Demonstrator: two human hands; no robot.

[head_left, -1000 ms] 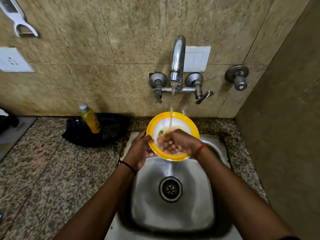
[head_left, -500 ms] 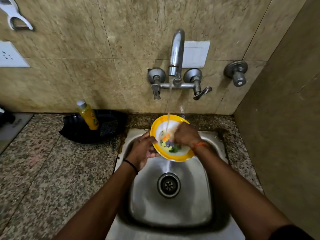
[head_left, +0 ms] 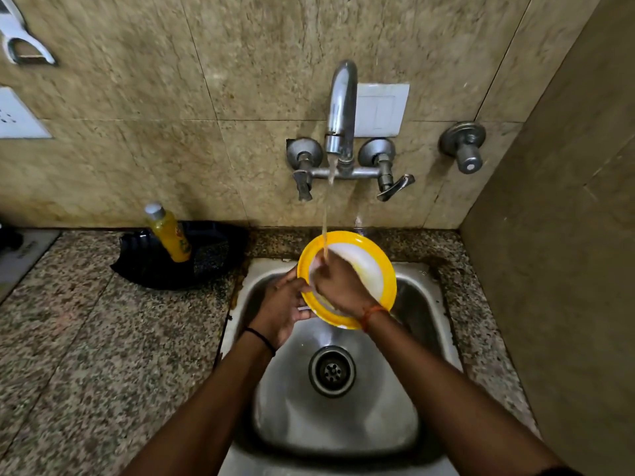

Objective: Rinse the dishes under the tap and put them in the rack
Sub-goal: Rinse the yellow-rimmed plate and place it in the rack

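Observation:
A yellow-rimmed plate [head_left: 372,266] with a white centre is tilted over the steel sink [head_left: 343,424], under the stream running from the wall tap [head_left: 341,111]. My left hand [head_left: 283,309] grips the plate's left rim from below. My right hand [head_left: 338,285] lies across the plate's face, its fingers rubbing the white centre where the water lands. Much of the plate's lower half is hidden by my right hand and wrist.
A black rack [head_left: 202,259] sits on the granite counter [head_left: 86,338] left of the sink, with a yellow soap bottle [head_left: 168,235] standing in it. A side wall [head_left: 567,269] closes the right. The drain [head_left: 332,371] lies mid-sink.
My right hand has rubbed across the plate's face, and the coloured food marks seen before no longer show. The plate is tipped more toward the right.

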